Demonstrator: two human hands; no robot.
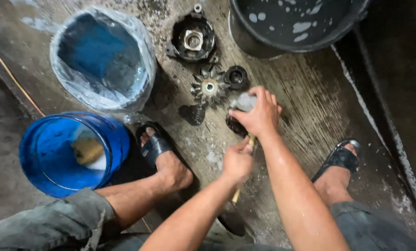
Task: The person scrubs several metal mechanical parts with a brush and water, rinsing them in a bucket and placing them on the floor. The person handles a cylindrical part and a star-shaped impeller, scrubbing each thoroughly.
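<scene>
The right hand [259,114] reaches forward from a wet, outstretched forearm, its knuckles up and its fingers curled down over a small dark metal part [236,124] that rests on the wet concrete floor [310,107]; a pale, soapy patch shows at the fingertips. The grip is clamped around that part. The left hand [237,160] sits just behind it, wrist bent inward, its grip pinched tight on a thin yellowish handle [236,195], probably a brush, whose head is hidden under the right hand.

Just beyond the hands lie a toothed fan wheel [209,87], a small black ring-shaped cap [236,77] and, farther off, a round black housing [192,38]. A black tub [287,32] stands at the upper right. To the left are a bucket lined with clear plastic [103,58] and a blue bucket [71,153]. Sandalled feet flank the work.
</scene>
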